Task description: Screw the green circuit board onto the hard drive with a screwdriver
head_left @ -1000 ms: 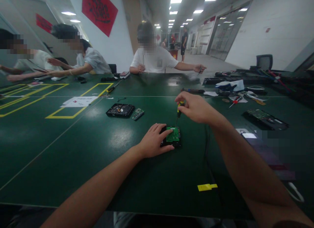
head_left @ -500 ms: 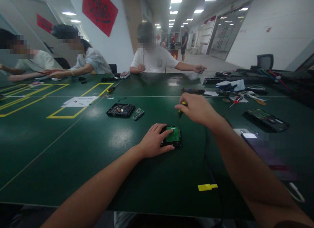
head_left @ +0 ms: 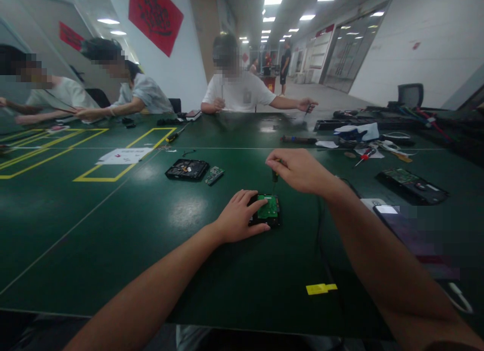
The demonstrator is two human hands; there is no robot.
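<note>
A black hard drive (head_left: 274, 221) lies on the green table with its green circuit board (head_left: 269, 208) facing up. My left hand (head_left: 239, 217) holds it down from the left, fingers spread across it, the index finger on the board and the thumb along the near edge. Above the far edge, my right hand (head_left: 297, 169) is closed around the handle of a screwdriver (head_left: 275, 176). Its thin shaft points down to the far side of the drive; the exact contact of the tip is too small to make out.
An opened hard drive (head_left: 186, 169) and a loose circuit board (head_left: 215, 175) lie beyond my left hand. Another drive (head_left: 412, 185) sits at the right, near a phone (head_left: 410, 235). A black cable (head_left: 320, 235) runs beside my right forearm. Co-workers sit across the table.
My right hand has dropped slightly and turned at the wrist, and the screwdriver stands more upright with less of its handle showing. My left hand and the drive have stayed in place.
</note>
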